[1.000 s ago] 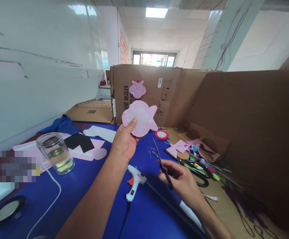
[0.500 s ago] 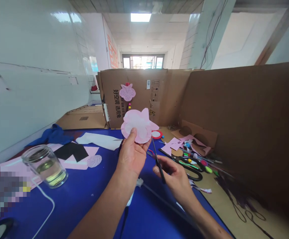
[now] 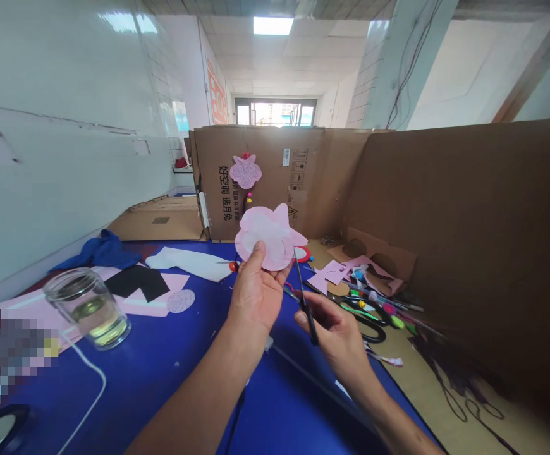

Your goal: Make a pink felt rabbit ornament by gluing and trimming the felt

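Between thumb and fingers, my left hand (image 3: 258,284) grips a pink paper cutout (image 3: 268,235) with a scalloped edge and two pointed tips on its right. A paler shape lies within its outline. My right hand (image 3: 334,325) is closed around black-handled scissors (image 3: 307,313), whose blades point upward just beside the cutout's lower right edge. Whether the blades touch the paper I cannot tell. A similar patterned pink cutout (image 3: 245,172) hangs on the cardboard behind, with small beads beneath it.
A glass of pale liquid (image 3: 88,309) stands at left near pink and black paper (image 3: 137,283) and a patterned oval (image 3: 181,301). Paper scraps (image 3: 332,273) and larger black scissors (image 3: 372,325) lie at right. Cardboard walls (image 3: 446,189) rise behind and at right.
The view has shifted slightly, so the background sits a little higher and further right. Both hands keep their holds, and the scissors still stand upright beside the cutout.
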Motion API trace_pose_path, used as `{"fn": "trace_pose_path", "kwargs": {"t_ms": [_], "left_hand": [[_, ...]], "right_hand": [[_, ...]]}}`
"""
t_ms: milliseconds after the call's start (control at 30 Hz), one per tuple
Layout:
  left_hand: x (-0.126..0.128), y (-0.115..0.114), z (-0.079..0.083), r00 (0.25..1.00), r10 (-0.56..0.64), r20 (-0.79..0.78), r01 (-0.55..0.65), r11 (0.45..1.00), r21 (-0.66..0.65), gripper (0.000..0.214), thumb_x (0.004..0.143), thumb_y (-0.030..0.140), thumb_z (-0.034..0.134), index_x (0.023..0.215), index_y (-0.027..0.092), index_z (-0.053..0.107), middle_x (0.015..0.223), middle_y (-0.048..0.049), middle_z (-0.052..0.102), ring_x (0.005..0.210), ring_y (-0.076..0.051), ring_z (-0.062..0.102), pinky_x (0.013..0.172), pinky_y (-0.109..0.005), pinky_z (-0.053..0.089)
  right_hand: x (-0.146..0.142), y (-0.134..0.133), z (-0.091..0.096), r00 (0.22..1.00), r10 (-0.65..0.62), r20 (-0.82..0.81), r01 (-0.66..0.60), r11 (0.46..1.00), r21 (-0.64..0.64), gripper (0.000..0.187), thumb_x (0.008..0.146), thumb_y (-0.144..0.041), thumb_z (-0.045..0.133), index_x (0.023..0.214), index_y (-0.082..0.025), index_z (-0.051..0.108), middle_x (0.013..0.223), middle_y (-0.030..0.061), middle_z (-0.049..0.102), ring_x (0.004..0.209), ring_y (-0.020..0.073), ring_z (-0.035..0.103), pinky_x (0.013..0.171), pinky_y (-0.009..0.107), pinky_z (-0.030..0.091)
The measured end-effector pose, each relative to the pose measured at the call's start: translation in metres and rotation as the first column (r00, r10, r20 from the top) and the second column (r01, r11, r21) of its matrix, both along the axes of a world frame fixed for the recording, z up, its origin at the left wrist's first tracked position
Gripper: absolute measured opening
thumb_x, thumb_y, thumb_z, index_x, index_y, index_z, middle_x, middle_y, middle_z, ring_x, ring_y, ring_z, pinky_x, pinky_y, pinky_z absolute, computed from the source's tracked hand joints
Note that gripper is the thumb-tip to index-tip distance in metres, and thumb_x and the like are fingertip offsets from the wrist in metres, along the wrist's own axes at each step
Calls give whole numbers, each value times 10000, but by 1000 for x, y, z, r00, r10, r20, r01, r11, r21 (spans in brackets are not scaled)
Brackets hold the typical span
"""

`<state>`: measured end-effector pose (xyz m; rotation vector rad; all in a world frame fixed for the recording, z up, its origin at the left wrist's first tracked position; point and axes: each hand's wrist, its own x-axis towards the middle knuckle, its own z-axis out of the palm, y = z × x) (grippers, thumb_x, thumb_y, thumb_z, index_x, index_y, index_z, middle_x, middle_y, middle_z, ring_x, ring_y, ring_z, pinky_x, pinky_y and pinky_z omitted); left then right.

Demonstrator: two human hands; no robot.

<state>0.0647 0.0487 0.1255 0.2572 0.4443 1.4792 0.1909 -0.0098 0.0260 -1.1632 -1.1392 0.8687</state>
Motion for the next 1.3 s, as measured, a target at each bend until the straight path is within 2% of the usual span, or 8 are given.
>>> {"fn": "trace_pose_path", "kwargs": {"t_ms": [467,767,1100,1300], "left_hand": [[4,-1,-2,999,-17,35,18,1000,-11,162,1017,138,681,1160,173,746,1048,-89,843,913,-188,812,852,-316,665],[5,-2,-3,999,-6,40,6,1000,-1,257,1013,133,685,1255,194,744,1103,-96,841,932,-194,810,855,-328,665],[5,-2,-4,998,-13,59,15,1000,-22,165,1023,137,673,1159,178,757,1043,-80,842,889,-187,806,818,-318,661],[6,-2,-3,999,0,50,2,1000,-28,257,1010,143,688,1257,198,734,1080,-94,842,915,-193,811,847,-321,664]], "right_hand": [[0,2,-1,1000,-8,-11,8,1000,12,504,713,-467,908,1127,-185,852,865,48,743,768,211,581,674,321,461],[-1,3,-2,1000,-14,7,14,999,44,505,739,-500,906,1136,-191,857,833,39,742,727,202,582,668,326,463],[1,3,-4,1000,-15,14,14,999,43,514,733,-499,935,1140,-193,863,810,23,725,713,187,568,662,313,461],[1,3,-4,1000,-13,25,12,999,46,480,739,-483,925,1119,-197,866,790,16,711,721,195,563,671,318,455]]}}
